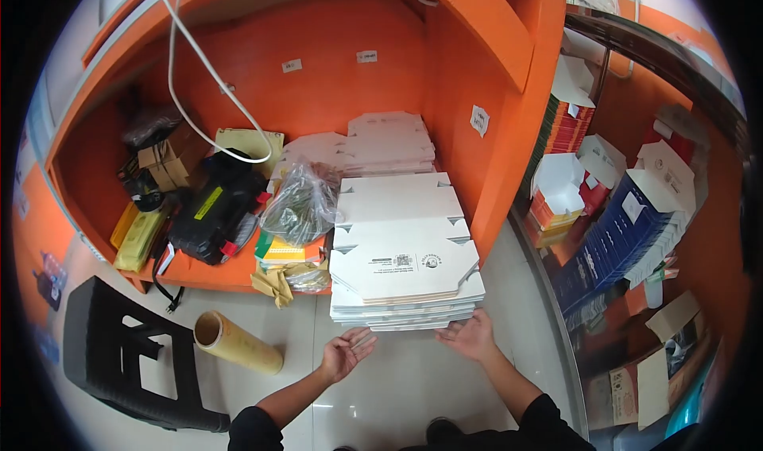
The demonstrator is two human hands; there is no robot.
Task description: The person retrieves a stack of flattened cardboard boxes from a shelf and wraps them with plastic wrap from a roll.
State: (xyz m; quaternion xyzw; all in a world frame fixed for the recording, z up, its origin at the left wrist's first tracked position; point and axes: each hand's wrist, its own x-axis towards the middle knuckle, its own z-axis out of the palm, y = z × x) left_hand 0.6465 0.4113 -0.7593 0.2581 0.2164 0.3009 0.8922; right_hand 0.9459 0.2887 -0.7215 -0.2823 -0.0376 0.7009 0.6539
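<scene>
A tall stack of flat white cartons lies on the orange shelf, its near end jutting out past the front edge. Its top piece bears black print and a square code. Below the near left corner, my left hand is palm up with fingers stretched out, holding nothing. At the near right corner, my right hand touches the stack's edge with its fingers spread and thumb raised; no firm grip shows. Farther back, more flat white cartons lie on the shelf.
Left of the stack are a plastic bag and a black case. A black stool and a yellowish roll stand on the floor. At right, a rack holds blue cartons. A white cable hangs in front.
</scene>
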